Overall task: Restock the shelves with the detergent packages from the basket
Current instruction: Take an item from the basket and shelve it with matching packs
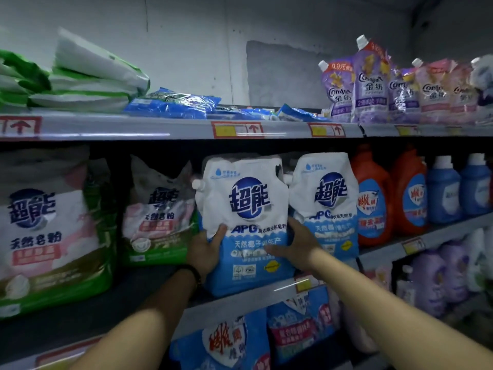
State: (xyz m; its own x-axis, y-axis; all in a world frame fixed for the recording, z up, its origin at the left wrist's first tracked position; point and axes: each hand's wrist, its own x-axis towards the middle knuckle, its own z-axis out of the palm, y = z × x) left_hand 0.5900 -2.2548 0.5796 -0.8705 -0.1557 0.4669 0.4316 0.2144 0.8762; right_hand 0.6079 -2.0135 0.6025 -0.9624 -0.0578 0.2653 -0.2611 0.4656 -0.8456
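Both hands were on a white-and-blue detergent pouch, upright at the front of the middle shelf. Left hand gripped its lower left side with the thumb on the front, and right hand held the lower right. 1 matching pouch stood just beside it on the right, then 2 orange bottles. Green-and-pink powder bags sat off to the left.

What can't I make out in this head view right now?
- Basket: outside the head view's frame; remaining packages unknown.
- Space behind the held pouch: head view, hidden by the pouch itself.
- Fingers of left hand and right hand: head view, partly behind the pouch.
- Price labels: head view, too blurred to read.
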